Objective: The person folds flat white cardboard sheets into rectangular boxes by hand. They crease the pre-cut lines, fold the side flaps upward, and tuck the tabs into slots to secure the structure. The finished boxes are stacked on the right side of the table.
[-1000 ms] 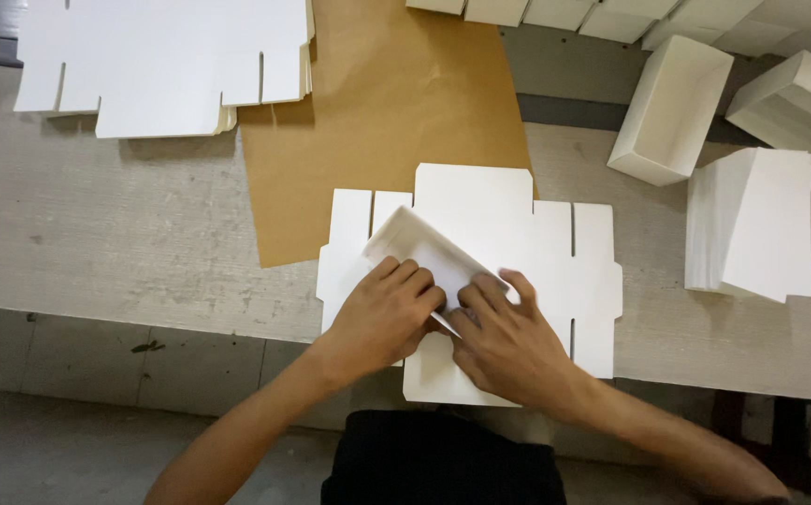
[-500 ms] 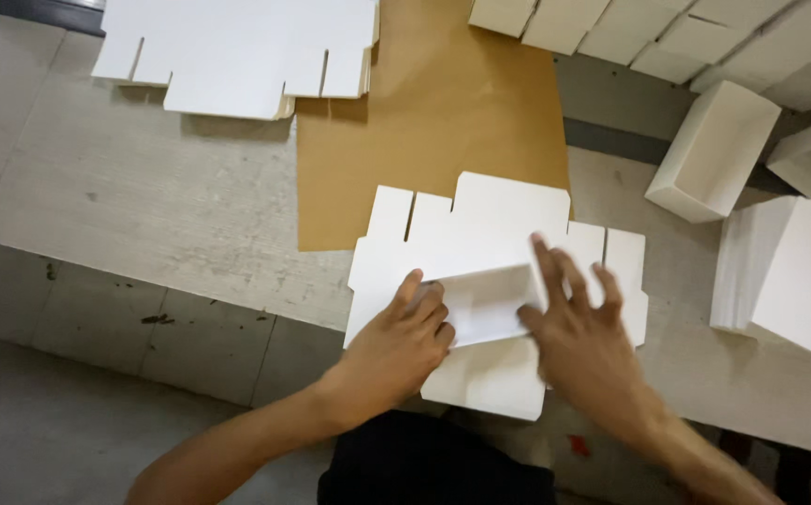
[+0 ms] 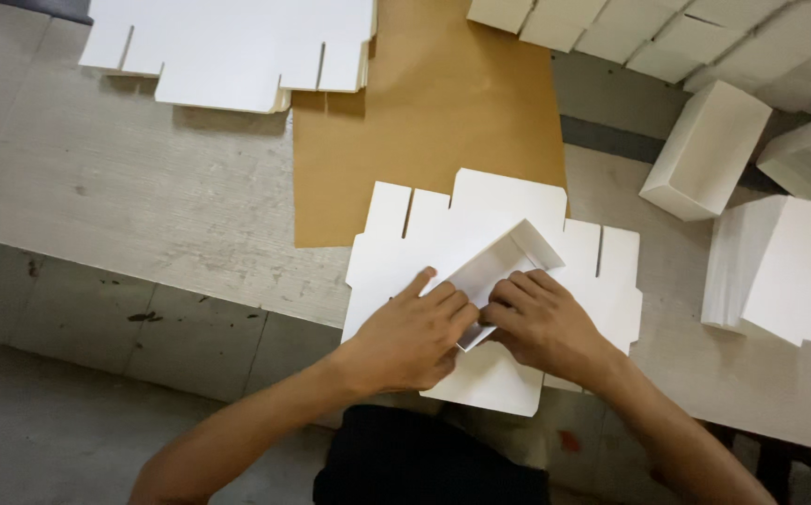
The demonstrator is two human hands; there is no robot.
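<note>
Grey, scuffed bench [image 3: 144, 196] fills the view, its near edge running from lower left toward the right. At the far-left edge lies a stack of flat white die-cut blanks [image 3: 228, 47], slotted along its near side. Right of it a sheet of brown kraft paper [image 3: 424, 122] runs from the far edge toward the middle. On the paper's near end, overhanging the bench's near edge, lies a flat white box blank [image 3: 490, 215] with a folded white flap [image 3: 499, 262] raised up off it at an angle. Left hand [image 3: 410, 337] rests palm down on the blank, fingers spread flat and pressing against the flap's left side, not clenched. Right hand [image 3: 546, 323] touches the flap's near right side, fingers curled onto it. Further right, toward the far-right corner, an assembled white box [image 3: 705, 150] stands tilted; near it a stack of folded white cartons [image 3: 780, 266]; more white boxes [image 3: 667, 37] line the far edge
</note>
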